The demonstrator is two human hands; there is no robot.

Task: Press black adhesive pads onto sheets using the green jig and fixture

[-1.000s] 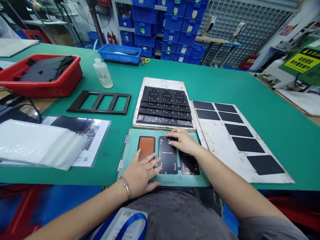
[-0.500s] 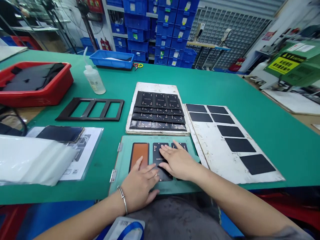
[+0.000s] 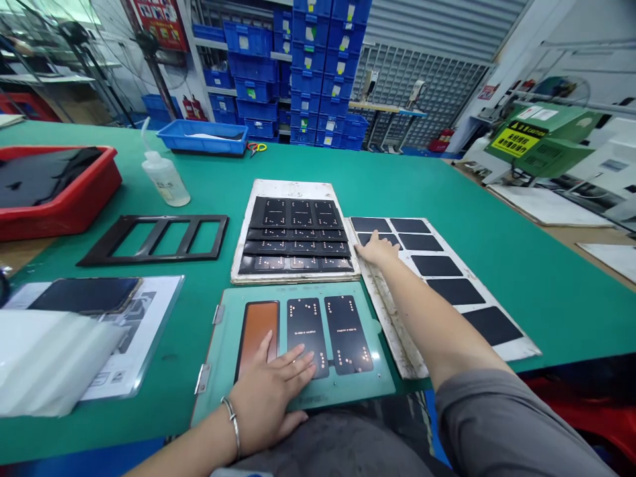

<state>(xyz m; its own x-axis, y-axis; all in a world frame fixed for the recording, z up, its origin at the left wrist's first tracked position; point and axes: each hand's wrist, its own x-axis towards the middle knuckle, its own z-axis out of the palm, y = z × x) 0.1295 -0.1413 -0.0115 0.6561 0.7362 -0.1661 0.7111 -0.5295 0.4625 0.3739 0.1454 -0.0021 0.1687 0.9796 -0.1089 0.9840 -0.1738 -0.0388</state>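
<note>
Left hand [image 3: 268,391] lies spread, empty, on the hinged fixture [image 3: 228,344]. Right hand [image 3: 379,252], half-spread, grip unclear, is now off it, at one-o'clock black panel [image 3: 366,237].

- A dark grey sleeve [image 3: 484,411], short and creased, its hem at the right elbow.
- Dark grey cloth [image 3: 342,442], faintly mottled, over the front of the body.
- A slim, silver-coloured bracelet [image 3: 235,426] round the left wrist.
- A thin ring [image 3: 294,361] on one of the left fingers [image 3: 304,358].

Red bin [image 3: 94,202]: left end cut off.
Middle panel [image 3: 304,321]: partly hidden by left hand [image 3: 263,397].
Bottle [image 3: 166,180]: label too small to read.
</note>
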